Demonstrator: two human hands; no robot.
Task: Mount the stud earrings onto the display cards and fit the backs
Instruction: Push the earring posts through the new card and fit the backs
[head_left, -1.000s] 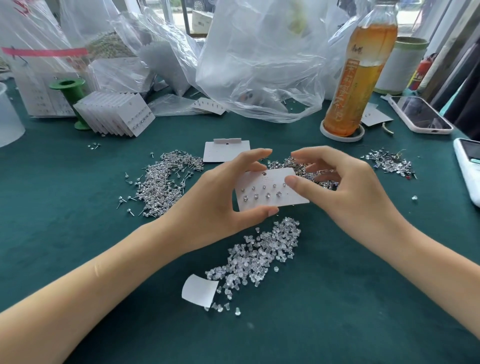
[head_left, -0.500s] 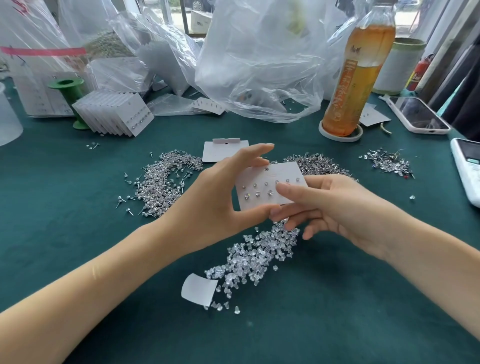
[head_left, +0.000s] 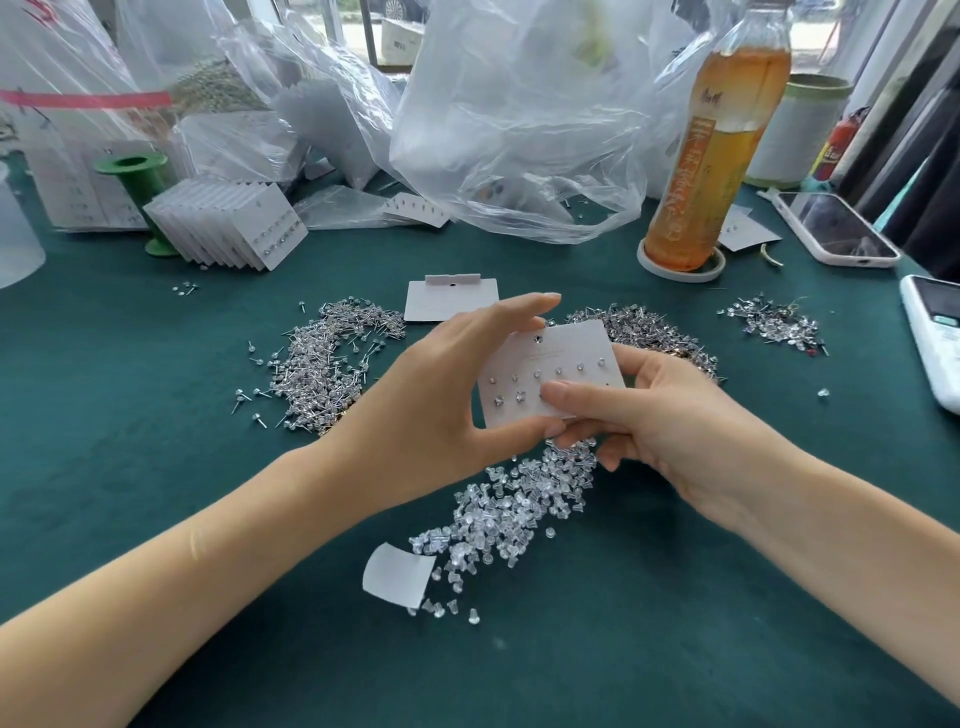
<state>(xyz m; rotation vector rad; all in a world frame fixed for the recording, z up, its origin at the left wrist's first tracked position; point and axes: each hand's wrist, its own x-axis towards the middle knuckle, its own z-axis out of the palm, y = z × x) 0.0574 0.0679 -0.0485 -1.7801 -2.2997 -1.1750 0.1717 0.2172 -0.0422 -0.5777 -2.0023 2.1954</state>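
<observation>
Head view: both hands (head_left: 431, 395) (head_left: 670, 415) hold studded card (head_left: 566, 353); bottle (head_left: 719, 156) holds amber drink.

Both forearms reach in; L hand (head_left: 436, 395) curls thumb & index in a pinch, R hand (head_left: 670, 415) pinches w/ thumb on top.

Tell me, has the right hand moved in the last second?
Yes. The right hand has dropped from the card's top right edge towards the pile of clear plastic earring backs, its fingers now under the white display card.

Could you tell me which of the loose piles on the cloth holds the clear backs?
The clear backs pile nearest the camera, just below both hands; the others are metallic studs.
</observation>
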